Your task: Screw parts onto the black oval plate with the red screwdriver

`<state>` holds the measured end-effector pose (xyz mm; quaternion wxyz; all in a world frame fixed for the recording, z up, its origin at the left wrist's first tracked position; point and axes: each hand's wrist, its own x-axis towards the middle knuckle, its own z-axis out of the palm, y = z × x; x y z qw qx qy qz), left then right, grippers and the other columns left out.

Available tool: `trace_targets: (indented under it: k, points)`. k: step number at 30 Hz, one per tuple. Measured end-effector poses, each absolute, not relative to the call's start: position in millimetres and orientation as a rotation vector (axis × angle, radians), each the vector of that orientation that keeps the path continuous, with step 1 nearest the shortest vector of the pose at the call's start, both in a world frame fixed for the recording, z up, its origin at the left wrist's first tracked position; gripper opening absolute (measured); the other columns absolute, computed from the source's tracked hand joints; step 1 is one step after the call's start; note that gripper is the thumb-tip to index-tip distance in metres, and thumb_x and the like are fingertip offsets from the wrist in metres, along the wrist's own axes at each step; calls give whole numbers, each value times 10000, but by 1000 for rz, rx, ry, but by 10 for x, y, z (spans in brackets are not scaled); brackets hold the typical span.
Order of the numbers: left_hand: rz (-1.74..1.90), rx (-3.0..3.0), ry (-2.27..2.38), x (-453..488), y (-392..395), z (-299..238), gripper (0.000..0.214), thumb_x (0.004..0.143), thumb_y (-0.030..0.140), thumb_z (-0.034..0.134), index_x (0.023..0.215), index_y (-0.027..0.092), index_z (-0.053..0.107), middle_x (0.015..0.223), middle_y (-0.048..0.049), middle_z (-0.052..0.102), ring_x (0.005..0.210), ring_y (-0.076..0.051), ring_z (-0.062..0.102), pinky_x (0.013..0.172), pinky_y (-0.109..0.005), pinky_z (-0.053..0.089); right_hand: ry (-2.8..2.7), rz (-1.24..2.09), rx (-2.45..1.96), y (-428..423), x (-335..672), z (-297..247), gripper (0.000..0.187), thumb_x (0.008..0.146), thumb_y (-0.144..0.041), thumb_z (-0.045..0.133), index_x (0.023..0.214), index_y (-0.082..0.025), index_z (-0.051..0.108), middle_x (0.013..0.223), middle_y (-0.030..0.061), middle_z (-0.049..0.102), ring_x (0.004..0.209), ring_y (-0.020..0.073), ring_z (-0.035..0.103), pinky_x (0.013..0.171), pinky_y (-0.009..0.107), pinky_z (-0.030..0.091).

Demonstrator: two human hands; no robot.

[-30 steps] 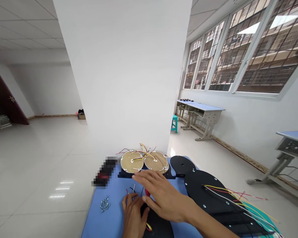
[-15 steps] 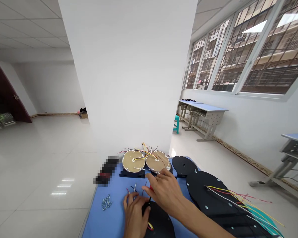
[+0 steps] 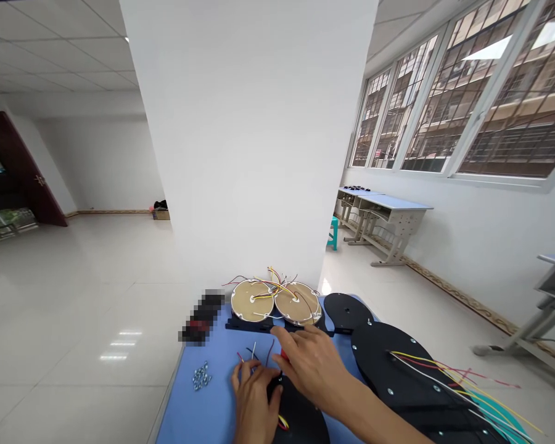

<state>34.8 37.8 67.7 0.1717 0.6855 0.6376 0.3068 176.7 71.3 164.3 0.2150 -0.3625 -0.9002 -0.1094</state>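
Note:
My left hand (image 3: pixel 252 398) rests on the near edge of a black round disc (image 3: pixel 300 419) on the blue table (image 3: pixel 213 401), fingers curled over thin red, white and black wires (image 3: pixel 254 354). My right hand (image 3: pixel 312 364) reaches across above the disc, fingers bent around a small red part (image 3: pixel 284 354) that is mostly hidden. Just beyond the hands stand two tan round plates (image 3: pixel 272 302) with yellow and red leads.
A pile of small metal screws (image 3: pixel 201 375) lies at the left of the table. Stacked black discs with coloured wires (image 3: pixel 398 370) fill the right side. A white pillar (image 3: pixel 250 135) rises right behind the table. Desks (image 3: pixel 383 213) line the window wall.
My right hand has drawn back from the tan plates and its fingers have curled in over the red part. The left hand has stayed on the disc edge. The view shifted slightly left.

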Motion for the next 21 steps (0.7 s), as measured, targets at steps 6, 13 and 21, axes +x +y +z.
trace_targets:
  k: [6, 13, 21]
  points:
    - [925, 1943, 1802, 353, 373, 656, 273, 758, 97, 573, 926, 246, 727, 974, -27, 766, 1082, -303, 582, 1042, -573, 269, -2497, -304, -944, 703, 1777, 1639, 380, 832, -182, 627, 1191, -199, 501, 912, 28, 739, 805, 210, 687, 733, 301, 441]
    - [906, 1944, 1819, 360, 372, 662, 292, 755, 87, 566, 937, 253, 723, 989, -19, 765, 1090, -295, 580, 1051, -587, 254, -2411, -324, -1023, 723, 1763, 1617, 236, 893, -225, 575, 1109, -134, 547, 784, 64, 733, 698, 232, 685, 698, 339, 434]
    - [881, 1971, 1819, 349, 376, 616, 303, 771, 89, 542, 955, 251, 720, 1033, -11, 760, 1108, -293, 560, 1057, -595, 242, -2384, -320, -940, 720, 1677, 1563, 158, 878, -145, 554, 1034, -140, 570, 591, 2, 682, 497, 200, 629, 580, 325, 384]
